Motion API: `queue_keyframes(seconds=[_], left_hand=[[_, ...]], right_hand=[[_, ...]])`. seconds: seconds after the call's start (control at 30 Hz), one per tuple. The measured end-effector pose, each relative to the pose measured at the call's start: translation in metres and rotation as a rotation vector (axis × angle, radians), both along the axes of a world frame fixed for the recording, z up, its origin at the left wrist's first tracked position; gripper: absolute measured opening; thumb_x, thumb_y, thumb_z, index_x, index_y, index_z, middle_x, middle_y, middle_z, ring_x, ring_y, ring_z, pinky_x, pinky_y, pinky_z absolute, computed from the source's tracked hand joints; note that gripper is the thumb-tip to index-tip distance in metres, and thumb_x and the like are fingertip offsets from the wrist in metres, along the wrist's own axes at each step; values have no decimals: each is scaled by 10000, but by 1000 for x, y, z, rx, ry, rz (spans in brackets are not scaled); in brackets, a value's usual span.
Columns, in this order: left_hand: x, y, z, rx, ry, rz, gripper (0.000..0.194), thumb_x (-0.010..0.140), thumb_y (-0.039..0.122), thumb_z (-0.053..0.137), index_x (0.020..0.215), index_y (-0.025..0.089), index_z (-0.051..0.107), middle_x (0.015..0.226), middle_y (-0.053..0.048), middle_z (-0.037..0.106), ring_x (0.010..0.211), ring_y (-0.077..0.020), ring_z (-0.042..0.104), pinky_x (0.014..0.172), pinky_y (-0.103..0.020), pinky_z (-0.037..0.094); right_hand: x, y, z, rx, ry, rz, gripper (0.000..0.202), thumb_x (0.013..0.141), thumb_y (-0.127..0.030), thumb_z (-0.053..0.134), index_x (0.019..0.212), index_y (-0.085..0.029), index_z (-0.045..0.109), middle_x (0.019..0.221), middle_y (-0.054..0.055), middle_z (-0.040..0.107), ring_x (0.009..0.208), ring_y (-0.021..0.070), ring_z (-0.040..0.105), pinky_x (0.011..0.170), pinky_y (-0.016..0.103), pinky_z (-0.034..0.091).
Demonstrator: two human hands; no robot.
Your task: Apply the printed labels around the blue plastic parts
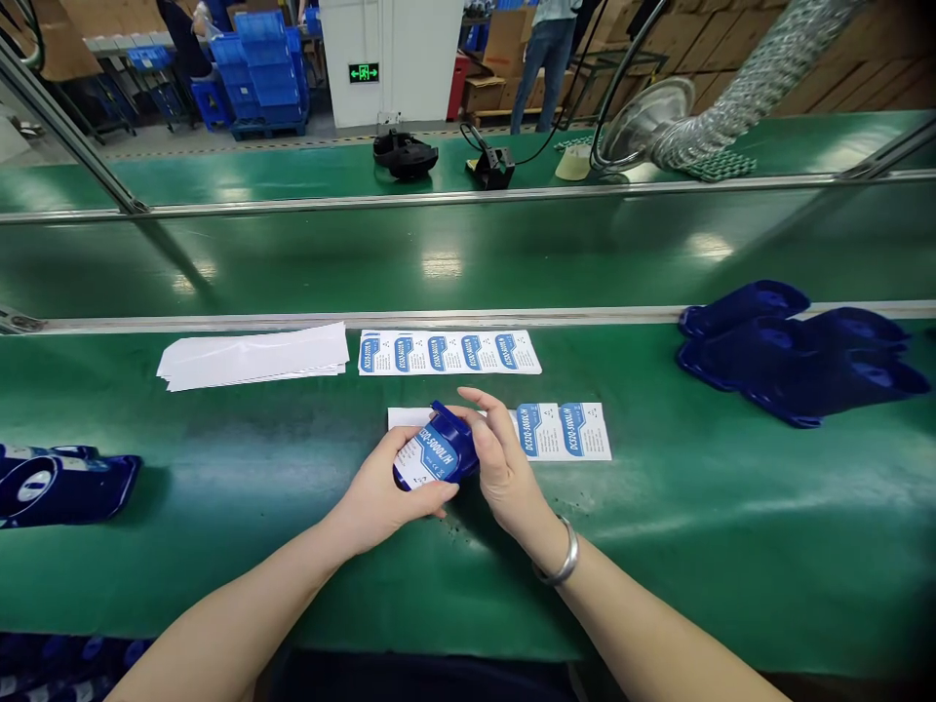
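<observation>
Between my hands, above the green work surface (307, 565), is a dark blue plastic housing (468, 450) with a white and blue printed label (433, 456) on its upper face. My left hand (380, 499) grips it from the left, thumb along the near edge. On the other side, my right hand (508, 478) holds its right end, with the index finger raised; some fingertips are hidden. Just behind lies a label sheet (585, 431) with two labels showing on its right part; the hands cover some of it. A fuller label sheet (449, 353) lies farther back.
White paper strips (255, 357) are stacked at the back left. Several blue housings (797, 356) stand at right, and another blue housing (65, 487) lies at left. Behind the metal rail (468, 197) are a black device (406, 154) and a silver duct (753, 93).
</observation>
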State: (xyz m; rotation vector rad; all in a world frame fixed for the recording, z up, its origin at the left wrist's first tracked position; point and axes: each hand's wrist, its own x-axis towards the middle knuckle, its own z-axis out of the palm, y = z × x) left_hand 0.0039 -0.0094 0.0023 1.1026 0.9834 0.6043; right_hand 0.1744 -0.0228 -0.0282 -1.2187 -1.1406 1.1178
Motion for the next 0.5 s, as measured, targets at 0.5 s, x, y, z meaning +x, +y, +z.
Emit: queue_keyframes(seconds=[0.5], left_hand=[[-4, 10, 0, -273, -270, 150, 300, 883, 434, 721, 1038, 178, 704, 987, -47, 659, 901, -171, 598, 776, -274, 472]], right_hand=[[2, -7, 8, 342, -147, 174, 376, 1064, -480, 470, 1364, -254, 488, 1320, 106, 539, 1215, 300, 528, 1036, 476, 443]])
